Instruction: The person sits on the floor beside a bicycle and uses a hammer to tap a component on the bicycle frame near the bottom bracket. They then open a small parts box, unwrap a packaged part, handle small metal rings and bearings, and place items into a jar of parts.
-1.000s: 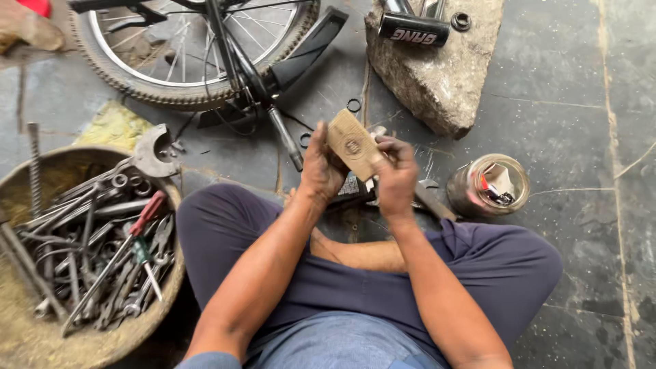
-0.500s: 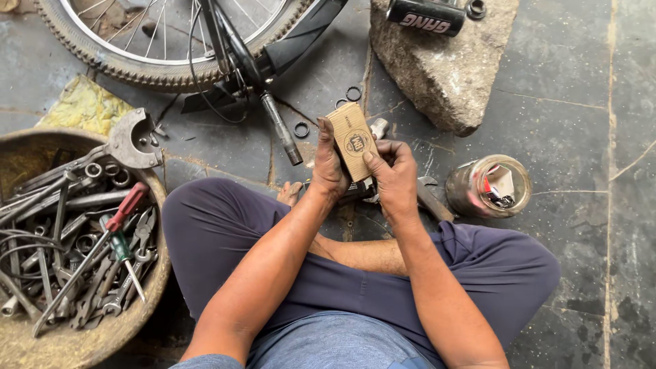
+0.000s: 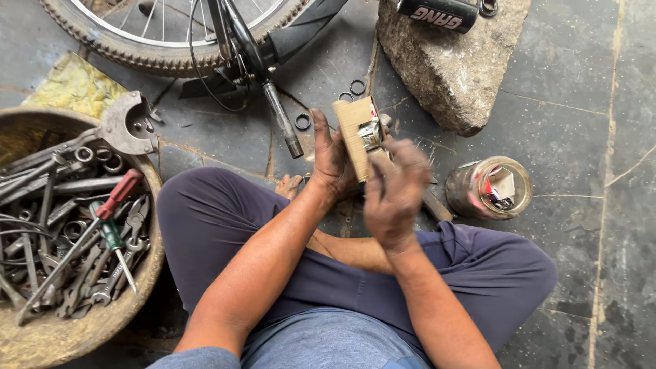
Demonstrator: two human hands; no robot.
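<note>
Seated cross-legged on dark stone floor (image 3: 567, 82), view straight down over knees in dark trousers (image 3: 225, 225).

Left hand (image 3: 333, 158): closed around a small cardboard box (image 3: 353, 133), thumb and fingers clamped on its brown side, box held upright above the lap, just in front of the shins. Open top end of box showing something silvery and crumpled, kind not clear.

Right hand (image 3: 394, 189): blurred, fingers curled against the box's near side, touching it; whether gripping or only pressing, cannot tell.

Around:
- Bicycle wheel (image 3: 171, 48) with knobbly tyre at top left, frame tube and a black bar reaching down toward the left hand, near but apart.
- Three small black rings (image 3: 303, 121) lying on the floor just beyond the box.
- Rough grey stone block (image 3: 451, 75) at top centre-right, a black cylindrical part (image 3: 437, 12) resting on top.
- Round open tin (image 3: 490, 188) to the right of the right hand, near, not touching; scraps inside.
- Large shallow basin (image 3: 130, 301) at left, beside the left knee, filled with spanners, and a red-handled screwdriver (image 3: 109, 212); big grey wrench (image 3: 126, 126) overhanging its rim.
- Yellowish rag (image 3: 75, 85) beyond the basin.
</note>
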